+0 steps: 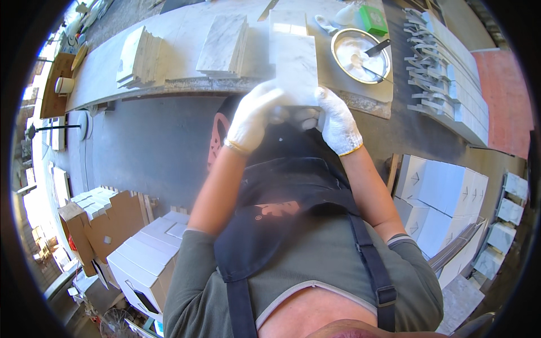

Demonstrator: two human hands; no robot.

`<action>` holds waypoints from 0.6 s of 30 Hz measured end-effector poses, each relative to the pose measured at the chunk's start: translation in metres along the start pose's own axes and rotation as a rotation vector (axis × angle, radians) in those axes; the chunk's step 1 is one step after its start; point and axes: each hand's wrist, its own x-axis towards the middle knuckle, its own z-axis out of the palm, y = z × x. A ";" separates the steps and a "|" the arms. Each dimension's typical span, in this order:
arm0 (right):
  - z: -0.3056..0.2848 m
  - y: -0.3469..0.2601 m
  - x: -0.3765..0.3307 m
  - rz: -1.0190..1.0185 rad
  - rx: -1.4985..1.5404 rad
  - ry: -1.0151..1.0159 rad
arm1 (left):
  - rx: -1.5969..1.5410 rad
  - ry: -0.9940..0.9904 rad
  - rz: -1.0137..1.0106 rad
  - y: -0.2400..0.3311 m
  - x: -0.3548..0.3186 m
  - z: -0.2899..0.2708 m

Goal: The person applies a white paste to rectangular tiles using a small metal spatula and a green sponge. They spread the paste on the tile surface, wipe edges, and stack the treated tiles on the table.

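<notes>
A white marble tile with grey veining [297, 67] stands upright or tilted at the near edge of the workbench. My right hand [340, 121], in a white knit glove, grips its lower right corner, thumb on the face and fingers curled beneath. My left hand [251, 118], gloved too and blurred by motion, holds the lower left side. Behind it is another pale tile [287, 22]. To the right sits a metal bowl [337, 56] of white paste, with a black-handled tool [377, 47] resting in it.
Two stacks of marble tiles, one at left [132, 56] and one mid-bench [222, 45], stand on the workbench [180, 42]. A green box [373, 20] lies beyond the bowl. Rows of tiles [456, 73] lie at far right. White cartons [143, 242] flank me behind on both sides.
</notes>
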 end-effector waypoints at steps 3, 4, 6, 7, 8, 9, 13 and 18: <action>0.008 -0.008 -0.001 -0.044 -0.117 -0.069 | 0.128 -0.097 -0.003 0.003 -0.003 0.003; 0.007 -0.011 -0.003 -0.025 -0.183 -0.059 | 0.136 -0.139 0.034 0.003 -0.006 0.003; 0.002 -0.014 -0.010 0.007 -0.264 -0.061 | 0.081 -0.047 0.022 -0.005 -0.013 0.006; -0.001 -0.013 -0.017 0.022 -0.279 -0.072 | 0.082 -0.014 0.022 -0.008 -0.017 0.004; -0.006 -0.010 -0.025 0.036 -0.292 -0.090 | 0.088 0.037 0.004 -0.012 -0.020 0.003; -0.010 -0.006 -0.032 0.096 -0.291 -0.042 | 0.094 0.030 0.030 -0.014 -0.022 0.001; -0.027 0.007 -0.058 0.149 -0.340 -0.058 | 0.143 0.037 0.072 -0.019 -0.026 -0.003; -0.032 0.008 -0.071 0.192 -0.461 -0.089 | 0.211 -0.021 0.153 -0.021 -0.026 0.003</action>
